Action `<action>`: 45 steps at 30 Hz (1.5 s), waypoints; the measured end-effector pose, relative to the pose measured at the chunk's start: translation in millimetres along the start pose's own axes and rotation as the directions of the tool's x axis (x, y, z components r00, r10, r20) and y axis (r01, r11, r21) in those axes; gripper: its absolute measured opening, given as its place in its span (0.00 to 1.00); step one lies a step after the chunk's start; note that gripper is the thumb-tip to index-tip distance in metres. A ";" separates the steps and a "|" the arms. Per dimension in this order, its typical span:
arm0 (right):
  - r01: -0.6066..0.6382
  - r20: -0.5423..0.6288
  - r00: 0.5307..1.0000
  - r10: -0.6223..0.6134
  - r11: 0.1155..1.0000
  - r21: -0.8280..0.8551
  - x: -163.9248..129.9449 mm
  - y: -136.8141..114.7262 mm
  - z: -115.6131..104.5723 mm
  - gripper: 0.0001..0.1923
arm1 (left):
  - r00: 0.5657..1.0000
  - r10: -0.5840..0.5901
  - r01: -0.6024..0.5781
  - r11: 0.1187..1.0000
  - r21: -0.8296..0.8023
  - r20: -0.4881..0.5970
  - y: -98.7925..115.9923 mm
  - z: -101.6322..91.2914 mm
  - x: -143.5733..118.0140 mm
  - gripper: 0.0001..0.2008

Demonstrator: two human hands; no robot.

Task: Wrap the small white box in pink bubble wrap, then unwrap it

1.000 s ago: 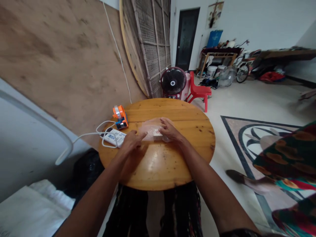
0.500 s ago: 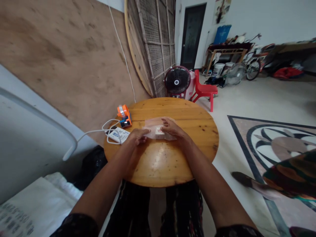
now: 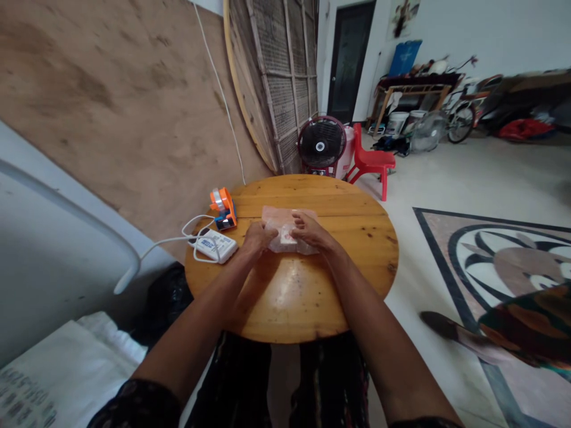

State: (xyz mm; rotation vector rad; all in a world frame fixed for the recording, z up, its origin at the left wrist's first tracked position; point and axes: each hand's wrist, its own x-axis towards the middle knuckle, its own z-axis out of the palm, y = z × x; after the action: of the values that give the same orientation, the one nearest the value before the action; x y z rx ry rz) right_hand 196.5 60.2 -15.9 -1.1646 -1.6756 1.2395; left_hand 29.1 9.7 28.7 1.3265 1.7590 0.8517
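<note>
head view: we are looking down at a round wooden table [image 3: 285, 309] with both our hands over its middle. between them lies a small white box [image 3: 288, 238] on a sheet of clear, pinkish plastic [image 3: 281, 215], which spreads around the box and beyond it. our left hand [image 3: 257, 238] is at the sheet's left edge, fingers partly curled and thumb toward the box; we can't make out whether it has the plastic pinched. our right hand [image 3: 311, 230] is half spread, thumb and fingers apart, with the thumb at the right side of the box. to the left, near the table's edge, sit an orange tape dispenser [image 3: 219, 201] and a white printed case [image 3: 216, 245] (a white cord [image 3: 166, 241] loops over it). past the table stand a round fan [image 3: 321, 142] and a red chair [image 3: 373, 159].
</note>
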 end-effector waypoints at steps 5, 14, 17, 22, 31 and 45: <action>-0.015 0.003 1.000 0.015 1.000 -0.007 -2.0 -4.1 0.8 0.40 | 0.999 0.015 -0.017 0.997 -0.073 -0.030 10.7 7.5 -4.7 0.02; 0.027 -0.006 1.000 -0.027 0.999 0.020 -5.3 -7.3 3.0 0.39 | 0.991 0.127 -0.125 0.991 -0.045 0.039 12.3 9.3 -2.7 0.04; 0.005 0.000 1.000 -0.005 1.000 0.023 -6.9 -8.4 2.8 0.38 | 0.965 0.202 -0.204 0.979 -0.004 0.167 12.7 2.5 -4.3 0.09; 0.034 0.031 0.999 -0.033 0.999 -0.003 -10.3 -12.4 1.1 0.36 | 0.870 0.379 -0.414 0.909 0.050 0.316 8.9 -10.9 -9.0 0.12; 0.002 0.080 0.997 -0.003 1.000 0.008 -20.2 -16.5 -22.3 0.27 | 0.758 0.553 -0.652 0.648 0.395 0.345 1.1 -3.4 -7.6 0.07; -0.121 -0.096 0.990 0.102 0.966 -0.227 -56.4 -26.6 -29.1 0.21 | 0.671 0.685 -0.713 0.491 0.501 0.283 -13.7 0.5 -10.5 0.10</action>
State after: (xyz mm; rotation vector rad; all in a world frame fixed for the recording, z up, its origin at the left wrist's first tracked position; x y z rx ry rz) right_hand 234.8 12.1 15.1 -1.4493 -1.7467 1.0658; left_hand 25.0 -3.6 18.6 2.5828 1.4468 0.6769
